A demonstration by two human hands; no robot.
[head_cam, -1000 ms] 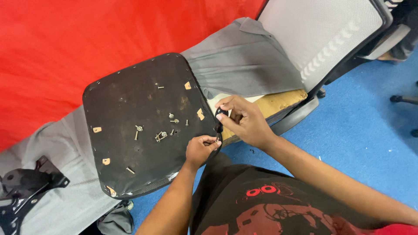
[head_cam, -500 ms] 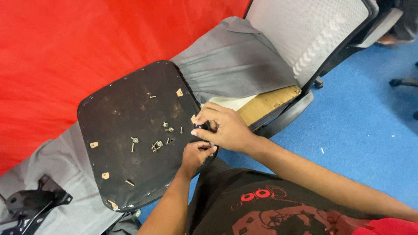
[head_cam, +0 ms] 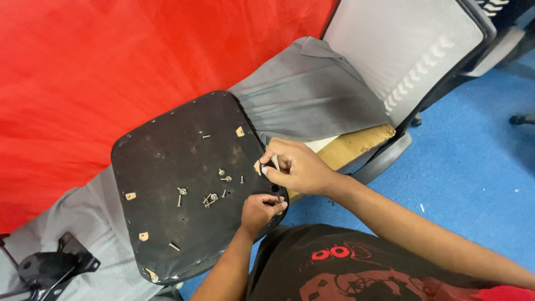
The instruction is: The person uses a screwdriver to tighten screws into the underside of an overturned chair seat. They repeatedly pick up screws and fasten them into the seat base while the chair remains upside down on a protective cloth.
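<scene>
Behind everything hangs a red backdrop (head_cam: 83, 67), and the floor (head_cam: 473, 184) to the right of your fingers is blue. A grey mesh chair back (head_cam: 407, 50) lies tilted up and to the right of them, with grey fabric (head_cam: 312, 100) spread beneath it, likely peeled off a seat.

Just left of your fingers lies a black seat pan (head_cam: 173, 178), underside up and tipped toward you, which keeps its near edge within reach of both hands. Down to the far left sits a black metal bracket (head_cam: 44, 267).

Your right hand (head_cam: 298, 167) curls over the pan's right edge, its fingers (head_cam: 267, 163) pinched closed on something small and dark; what it is cannot be made out. Your left hand (head_cam: 261, 210) sits just below, fingers closed against the same edge, seemingly steadying it.

Loose screws (head_cam: 214, 189) lie scattered on the pan left of your fingers, apparently parked there so that they stay together.
</scene>
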